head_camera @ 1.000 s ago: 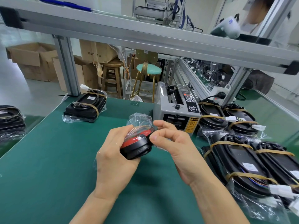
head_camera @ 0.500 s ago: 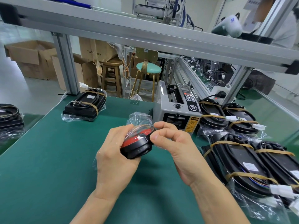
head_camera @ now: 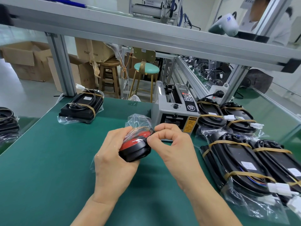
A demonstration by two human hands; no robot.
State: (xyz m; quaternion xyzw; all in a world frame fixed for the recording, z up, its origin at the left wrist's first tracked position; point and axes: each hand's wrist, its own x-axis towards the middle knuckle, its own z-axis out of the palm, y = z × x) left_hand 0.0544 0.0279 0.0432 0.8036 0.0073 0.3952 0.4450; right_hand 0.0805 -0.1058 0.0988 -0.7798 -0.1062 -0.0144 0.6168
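Part (head_camera: pixel 136 152), one, bagged, held by left hand (head_camera: pixel 112 155), right hand (head_camera: pixel 172 144); dispenser (head_camera: pixel 172 110) one.

Both forearms are angling in from the bottom edge, the left hand (head_camera: pixel 112 154) is cupping and gripping the bagged red-and-black part (head_camera: pixel 136 150) from its left side, and the right hand (head_camera: pixel 172 144) is curling its fingers, pinching thumb and forefinger at the part's right rim.

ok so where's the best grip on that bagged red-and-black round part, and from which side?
Probably the black side wall of the red-and-black round part, from its left and beneath, as the left hand cups it. It sits tilted, red face up, and the clear bag bunches loose above, where the right hand pinches it.
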